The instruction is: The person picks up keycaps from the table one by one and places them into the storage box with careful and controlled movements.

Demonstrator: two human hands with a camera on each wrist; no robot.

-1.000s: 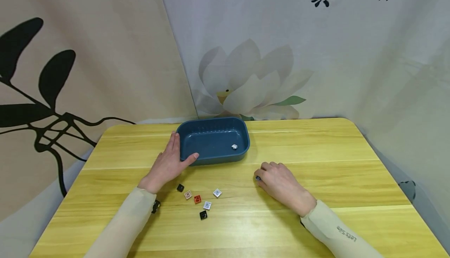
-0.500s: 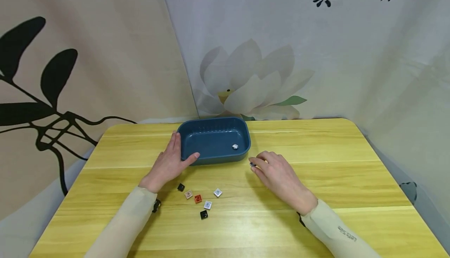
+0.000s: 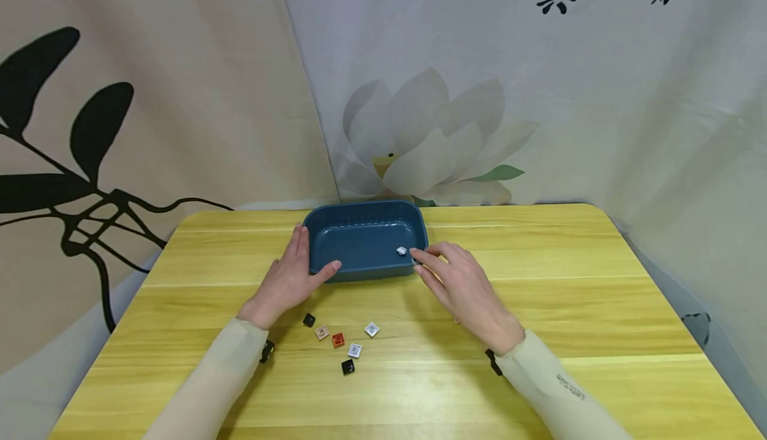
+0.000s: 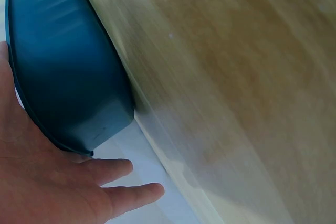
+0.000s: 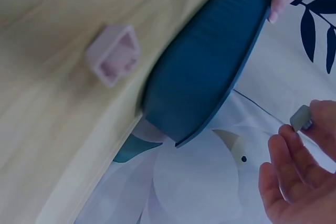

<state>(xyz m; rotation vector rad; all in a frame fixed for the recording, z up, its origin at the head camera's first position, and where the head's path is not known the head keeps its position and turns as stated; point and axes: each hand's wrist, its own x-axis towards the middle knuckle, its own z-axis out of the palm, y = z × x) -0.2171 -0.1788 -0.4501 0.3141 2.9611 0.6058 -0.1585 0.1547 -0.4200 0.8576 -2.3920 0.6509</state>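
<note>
My right hand (image 3: 470, 290) pinches a small grey keycap (image 5: 301, 118) between thumb and fingertips, at the right end of a blue basin (image 3: 367, 273). One white keycap (image 3: 401, 251) lies inside the basin, towards its right side. Against the basin's left end rests my left hand (image 3: 281, 287), fingers straight along the wall and thumb at the near rim. In the left wrist view two of its fingers extend past the basin's corner. Under my right wrist a pinkish keycap (image 5: 113, 55) sits on the table, its hollow side showing; my arm mostly hides it in the head view.
Several loose keycaps lie on the wooden table (image 3: 569, 260) in front of the basin: black (image 3: 308, 320), pinkish (image 3: 322, 333), red (image 3: 338, 339), white (image 3: 372, 329) and another black one near the front. A printed curtain (image 3: 467, 154) hangs behind the table.
My right hand has moved up and left with the pinched keycap, from the table to the basin's right end. The left hand stays at the basin.
</note>
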